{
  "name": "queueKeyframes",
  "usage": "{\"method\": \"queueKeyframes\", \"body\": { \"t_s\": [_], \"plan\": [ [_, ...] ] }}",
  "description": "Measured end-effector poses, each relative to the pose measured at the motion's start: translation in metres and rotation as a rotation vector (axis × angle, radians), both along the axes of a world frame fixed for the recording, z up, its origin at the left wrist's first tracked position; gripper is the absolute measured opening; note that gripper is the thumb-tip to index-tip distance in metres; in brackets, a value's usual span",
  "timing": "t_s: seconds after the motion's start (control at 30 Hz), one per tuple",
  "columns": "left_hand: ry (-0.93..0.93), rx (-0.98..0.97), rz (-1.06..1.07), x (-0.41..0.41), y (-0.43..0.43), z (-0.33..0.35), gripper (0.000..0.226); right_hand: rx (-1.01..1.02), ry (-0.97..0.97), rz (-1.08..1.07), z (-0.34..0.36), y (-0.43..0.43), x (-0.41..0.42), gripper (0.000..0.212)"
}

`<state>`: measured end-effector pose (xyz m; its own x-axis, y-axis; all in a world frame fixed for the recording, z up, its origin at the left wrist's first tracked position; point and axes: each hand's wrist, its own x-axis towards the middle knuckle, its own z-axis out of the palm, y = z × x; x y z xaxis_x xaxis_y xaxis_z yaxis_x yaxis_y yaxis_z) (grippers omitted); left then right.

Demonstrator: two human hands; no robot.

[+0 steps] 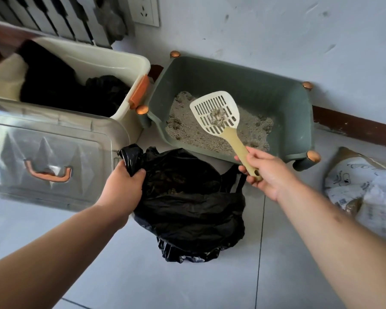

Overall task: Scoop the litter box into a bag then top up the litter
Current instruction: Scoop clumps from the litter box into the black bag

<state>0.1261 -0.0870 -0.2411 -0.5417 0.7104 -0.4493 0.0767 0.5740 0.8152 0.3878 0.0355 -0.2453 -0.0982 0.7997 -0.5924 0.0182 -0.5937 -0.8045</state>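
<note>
My left hand grips the left edge of the black bag, which lies crumpled on the floor just near of the green litter box. My right hand is curled round the handle of the slotted scoop, holding it raised over the grey litter with a clump on its blade. The box stands against the far wall. A cream storage bin sits to its left; a printed sack lies far right.
</note>
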Motion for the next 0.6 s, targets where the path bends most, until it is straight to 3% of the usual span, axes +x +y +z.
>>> {"method": "queueKeyframes", "body": {
  "t_s": [0.27, 0.43, 0.6],
  "plan": [
    [0.027, 0.006, 0.032, -0.002, -0.009, 0.005, 0.019, 0.001, 0.052, 0.236, 0.024, -0.029, 0.001, 0.031],
    [0.015, -0.001, 0.075, -0.006, -0.010, 0.009, 0.023, 0.062, -0.043, 0.453, 0.033, -0.041, 0.007, 0.033],
    [0.019, -0.022, 0.118, -0.006, -0.011, 0.010, 0.023, 0.145, -0.126, 0.527, 0.027, -0.048, 0.016, 0.037]
  ]
}}
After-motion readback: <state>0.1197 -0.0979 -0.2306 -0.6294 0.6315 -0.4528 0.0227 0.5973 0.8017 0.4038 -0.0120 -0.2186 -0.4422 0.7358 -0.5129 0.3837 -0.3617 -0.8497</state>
